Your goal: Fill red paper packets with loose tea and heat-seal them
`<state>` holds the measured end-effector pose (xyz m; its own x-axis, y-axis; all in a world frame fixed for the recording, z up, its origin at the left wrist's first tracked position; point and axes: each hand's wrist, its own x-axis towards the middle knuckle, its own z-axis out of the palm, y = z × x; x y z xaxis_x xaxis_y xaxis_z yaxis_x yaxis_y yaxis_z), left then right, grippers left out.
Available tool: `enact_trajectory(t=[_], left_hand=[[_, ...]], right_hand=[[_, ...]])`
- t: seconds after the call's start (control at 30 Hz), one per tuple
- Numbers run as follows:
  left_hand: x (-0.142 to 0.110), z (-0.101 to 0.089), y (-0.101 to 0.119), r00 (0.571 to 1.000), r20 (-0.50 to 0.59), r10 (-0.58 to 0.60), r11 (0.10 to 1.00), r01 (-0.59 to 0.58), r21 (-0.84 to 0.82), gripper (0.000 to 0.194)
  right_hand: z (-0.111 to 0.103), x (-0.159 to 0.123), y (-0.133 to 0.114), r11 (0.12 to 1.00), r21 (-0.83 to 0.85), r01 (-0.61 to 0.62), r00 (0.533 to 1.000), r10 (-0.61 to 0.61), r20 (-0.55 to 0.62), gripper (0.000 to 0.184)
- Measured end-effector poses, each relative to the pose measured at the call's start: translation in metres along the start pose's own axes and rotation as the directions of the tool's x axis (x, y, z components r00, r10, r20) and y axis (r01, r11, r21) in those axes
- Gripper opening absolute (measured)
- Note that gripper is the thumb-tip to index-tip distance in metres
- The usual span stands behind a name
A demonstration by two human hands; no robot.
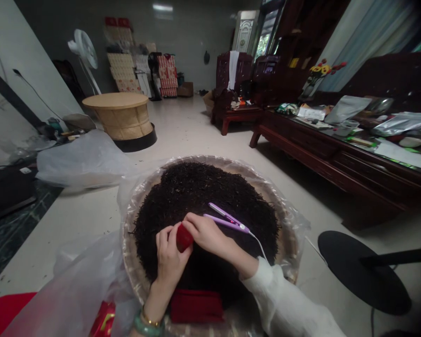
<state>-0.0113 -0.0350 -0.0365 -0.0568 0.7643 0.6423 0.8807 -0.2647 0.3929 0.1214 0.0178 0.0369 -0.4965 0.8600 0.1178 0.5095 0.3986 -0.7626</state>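
Observation:
A big round woven tray lined with clear plastic holds a heap of dark loose tea leaves. Over the near side of the heap, my left hand is closed around a small red packet. My right hand touches the packet's top with its fingertips and grips a slim purple clamp tool that points away to the right. A white cord runs from the tool along my white sleeve. A dark red box lies at the tray's near edge.
Clear plastic bags lie on the floor to the left. A round wooden tub stands further back. A long dark wooden table with papers and foil bags runs along the right. A black fan base sits at lower right.

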Motion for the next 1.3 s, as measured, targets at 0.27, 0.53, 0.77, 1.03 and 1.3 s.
enact_trajectory(t=[0.27,0.53,0.77,1.03,1.3], left_hand=[[0.0,-0.016,-0.026,0.999,0.012,-0.042,0.996,0.043,-0.079,0.038],[-0.004,-0.024,-0.033,1.0,0.004,-0.005,0.995,0.006,-0.098,0.036],[-0.003,-0.021,-0.028,0.999,0.052,0.016,0.994,-0.01,-0.112,0.042],[0.005,-0.014,-0.012,0.997,0.078,0.021,0.99,-0.01,-0.144,0.044],[0.007,-0.01,-0.006,0.998,0.058,-0.027,0.986,0.036,-0.161,0.043]], right_hand=[[-0.028,-0.023,0.023,0.98,-0.166,0.108,0.976,-0.074,0.203,0.046],[-0.009,-0.038,0.022,0.841,-0.511,0.181,0.951,-0.017,0.31,0.03],[-0.039,-0.025,0.027,0.989,-0.088,0.115,0.993,-0.111,0.049,0.026],[-0.038,-0.014,-0.004,0.989,0.001,0.145,0.989,-0.145,0.01,0.044],[-0.033,-0.016,-0.005,0.991,0.0,0.134,0.99,-0.134,-0.043,0.04]])
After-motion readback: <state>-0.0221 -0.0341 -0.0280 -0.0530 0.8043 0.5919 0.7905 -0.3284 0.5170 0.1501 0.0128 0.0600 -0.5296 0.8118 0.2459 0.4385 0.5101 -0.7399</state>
